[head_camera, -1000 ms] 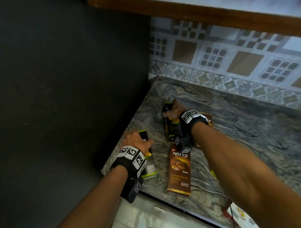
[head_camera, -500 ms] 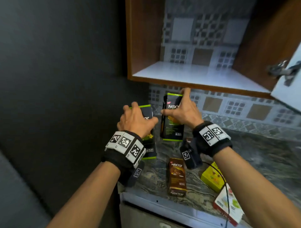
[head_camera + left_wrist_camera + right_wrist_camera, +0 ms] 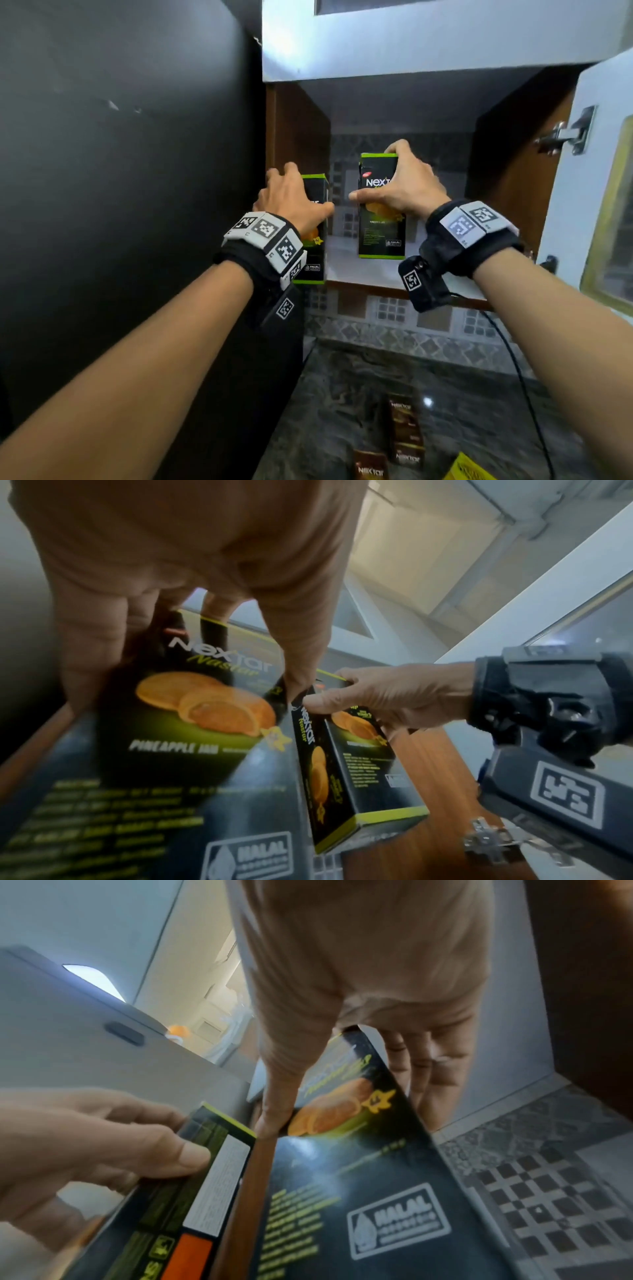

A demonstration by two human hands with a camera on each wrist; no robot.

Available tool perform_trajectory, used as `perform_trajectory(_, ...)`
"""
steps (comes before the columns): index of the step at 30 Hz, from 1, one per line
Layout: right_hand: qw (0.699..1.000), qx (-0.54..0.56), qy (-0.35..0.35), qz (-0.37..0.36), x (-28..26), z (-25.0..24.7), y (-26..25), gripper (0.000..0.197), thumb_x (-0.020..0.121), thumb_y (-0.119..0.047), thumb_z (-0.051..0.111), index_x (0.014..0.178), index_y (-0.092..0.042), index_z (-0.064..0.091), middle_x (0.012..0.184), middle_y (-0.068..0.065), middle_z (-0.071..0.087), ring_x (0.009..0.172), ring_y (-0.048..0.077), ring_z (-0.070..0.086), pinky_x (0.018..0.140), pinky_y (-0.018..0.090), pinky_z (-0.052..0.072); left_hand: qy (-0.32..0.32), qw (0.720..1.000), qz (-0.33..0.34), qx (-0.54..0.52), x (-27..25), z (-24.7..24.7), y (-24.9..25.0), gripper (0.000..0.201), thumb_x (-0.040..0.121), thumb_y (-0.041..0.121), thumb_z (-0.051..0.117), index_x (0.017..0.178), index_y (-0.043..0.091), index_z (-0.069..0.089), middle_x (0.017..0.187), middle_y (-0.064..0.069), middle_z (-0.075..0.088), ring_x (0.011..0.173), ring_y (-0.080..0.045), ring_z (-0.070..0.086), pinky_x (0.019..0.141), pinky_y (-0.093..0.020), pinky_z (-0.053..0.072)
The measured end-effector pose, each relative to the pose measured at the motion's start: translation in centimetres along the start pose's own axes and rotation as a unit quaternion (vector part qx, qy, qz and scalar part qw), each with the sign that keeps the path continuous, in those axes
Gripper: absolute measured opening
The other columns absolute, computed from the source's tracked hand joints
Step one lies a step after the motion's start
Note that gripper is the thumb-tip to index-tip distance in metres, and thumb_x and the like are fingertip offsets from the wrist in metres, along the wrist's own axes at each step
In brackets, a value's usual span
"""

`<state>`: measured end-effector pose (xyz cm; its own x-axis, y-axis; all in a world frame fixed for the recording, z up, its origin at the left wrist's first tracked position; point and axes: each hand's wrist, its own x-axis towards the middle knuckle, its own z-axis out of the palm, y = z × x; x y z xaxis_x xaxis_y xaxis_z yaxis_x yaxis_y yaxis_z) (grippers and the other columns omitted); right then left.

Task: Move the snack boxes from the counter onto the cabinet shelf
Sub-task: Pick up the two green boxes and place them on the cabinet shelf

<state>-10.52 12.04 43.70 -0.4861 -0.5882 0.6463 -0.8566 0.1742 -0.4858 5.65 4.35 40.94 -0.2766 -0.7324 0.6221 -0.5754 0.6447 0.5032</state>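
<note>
I hold two black-and-green Nextar snack boxes upright at the open cabinet. My left hand [image 3: 294, 202] grips the left box [image 3: 313, 250] near its top; the box's lower end is level with the shelf's front edge, by the cabinet's left wall. My right hand [image 3: 400, 186] grips the right box [image 3: 380, 229] by its top and side, above the white shelf [image 3: 346, 269]; I cannot tell whether it touches. The left wrist view shows the left box [image 3: 192, 723] and right box [image 3: 359, 777] side by side. The right wrist view shows the right box [image 3: 359, 1177].
Two brown Nextar boxes [image 3: 406, 431] [image 3: 370, 467] and a yellow box [image 3: 466, 469] lie on the marble counter [image 3: 479, 411] below. The white cabinet door [image 3: 599, 205] stands open at right on its hinge [image 3: 565, 133]. A black panel [image 3: 120, 205] fills the left.
Both hands picked the two green boxes off the counter and raised them up to the cabinet shelf. My view tilted upward from the counter to the cabinet.
</note>
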Motion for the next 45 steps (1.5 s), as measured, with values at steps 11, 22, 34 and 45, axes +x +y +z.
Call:
perform_trajectory(11, 0.999, 0.004, -0.04, 0.018, 13.9, 8.0, 3.6, 0.067, 0.063, -0.034, 0.087, 0.108, -0.019, 0.04, 0.125, 0.015, 0.058, 0.114, 0.036, 0.056, 0.086, 0.039, 0.047, 0.002, 1.0, -0.015, -0.001, 11.1, 9.2, 0.1, 0.084, 0.073, 0.032, 0.082, 0.137, 0.008, 0.035, 0.138, -0.015, 0.037, 0.122, -0.044, 0.049, 0.096, -0.046, 0.043)
perform_trajectory(22, 0.98, -0.034, -0.19, 0.045, 18.4, 16.7, 7.2, 0.084, 0.075, -0.02, 0.077, 0.14, -0.019, 0.023, 0.137, 0.02, 0.05, 0.122, 0.041, 0.054, 0.099, 0.051, 0.049, -0.006, 1.0, -0.007, 0.023, 14.2, 16.2, -2.9, 0.072, 0.073, 0.025, 0.083, 0.125, 0.006, 0.037, 0.13, -0.015, 0.038, 0.113, -0.041, 0.054, 0.09, -0.045, 0.046)
perform_trajectory(34, 0.967, 0.007, -0.249, 0.055, 19.1, 16.9, 7.7, 0.07, 0.082, -0.007, 0.07, 0.135, -0.022, 0.026, 0.131, 0.018, 0.053, 0.112, 0.037, 0.061, 0.09, 0.053, 0.056, -0.03, 0.991, 0.019, 0.127, 15.3, 17.3, -3.1, 0.072, 0.079, 0.04, 0.075, 0.13, 0.01, 0.034, 0.131, -0.015, 0.036, 0.117, -0.033, 0.046, 0.087, -0.04, 0.045)
perform_trajectory(45, 0.964, 0.032, -0.264, 0.028, 18.3, 17.2, 6.6, 0.067, 0.084, 0.002, 0.062, 0.138, -0.017, 0.028, 0.129, 0.016, 0.054, 0.102, 0.029, 0.058, 0.072, 0.041, 0.058, -0.033, 0.949, 0.1, 0.297, 15.7, 15.9, -4.2, 0.079, 0.075, 0.056, 0.072, 0.134, 0.012, 0.044, 0.133, -0.006, 0.05, 0.125, -0.026, 0.037, 0.096, -0.037, 0.036)
